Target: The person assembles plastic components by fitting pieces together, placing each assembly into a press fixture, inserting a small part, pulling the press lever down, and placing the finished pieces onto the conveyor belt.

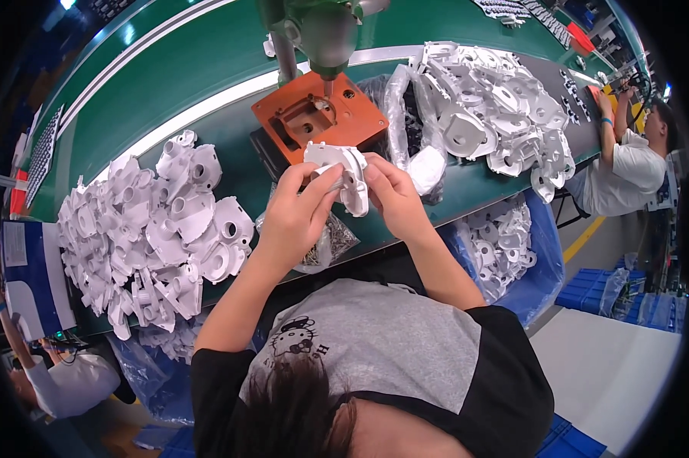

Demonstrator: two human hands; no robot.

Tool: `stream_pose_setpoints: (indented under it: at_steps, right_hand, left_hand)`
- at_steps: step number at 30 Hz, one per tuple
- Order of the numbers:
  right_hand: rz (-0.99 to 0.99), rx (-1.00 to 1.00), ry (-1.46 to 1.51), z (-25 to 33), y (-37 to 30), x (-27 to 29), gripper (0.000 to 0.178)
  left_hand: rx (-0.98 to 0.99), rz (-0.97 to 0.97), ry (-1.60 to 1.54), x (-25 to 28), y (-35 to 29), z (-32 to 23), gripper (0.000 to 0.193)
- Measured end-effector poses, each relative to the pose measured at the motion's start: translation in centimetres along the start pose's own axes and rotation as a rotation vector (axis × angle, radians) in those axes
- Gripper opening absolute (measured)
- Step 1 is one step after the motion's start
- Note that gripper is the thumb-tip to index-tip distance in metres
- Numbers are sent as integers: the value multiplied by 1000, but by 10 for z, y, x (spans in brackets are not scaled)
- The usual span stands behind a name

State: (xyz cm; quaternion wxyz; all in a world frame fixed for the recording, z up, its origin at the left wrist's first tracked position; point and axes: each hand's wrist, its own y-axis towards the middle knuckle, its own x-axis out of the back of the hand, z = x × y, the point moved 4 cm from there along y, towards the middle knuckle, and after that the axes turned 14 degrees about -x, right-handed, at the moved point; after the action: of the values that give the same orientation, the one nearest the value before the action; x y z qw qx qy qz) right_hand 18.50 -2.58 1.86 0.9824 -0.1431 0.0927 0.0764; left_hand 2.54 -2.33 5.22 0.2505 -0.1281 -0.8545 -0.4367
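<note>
Between my two hands is a white plastic molded part (pixel 348 166), raised in front of the orange fixture block. My left hand (pixel 302 202) grips its left side with thumb and fingers. On its right edge, the fingers of my right hand (pixel 393 195) close around the rim. Just beyond the part sits the orange fixture block (pixel 272 107) with a shaped recess, beneath a green press machine (pixel 325 34). Whether anything small is pinched in my fingers along with the part is hidden.
Piles of similar white parts lie to the left (pixel 153 229) and the right (pixel 497 107). A clear bag of small metal pieces (pixel 333 240) lies by my wrists. Blue-lined bin (pixel 547 252) stands at lower right. One co-worker (pixel 635 164) sits far right, another (pixel 69 382) lower left.
</note>
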Motion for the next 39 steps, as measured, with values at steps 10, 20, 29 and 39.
stream_pose_setpoints:
  at_steps: [10,20,29,39]
  right_hand:
    - [59,289,-111,7,-8,-2,22]
    - [136,-174,618,-7,-5,1,41]
    - [-723,308,-1000,37,46,96,15]
    - [-785,25,-1317,26,99,123,15]
  left_hand:
    - [-59,54,-25,0,3,-10,37]
    - [-161,-40,-35,-6,5,-18,50]
    - [-332,114,442,7,43,8,18]
    - [-164,188,517,-13,53,64,13]
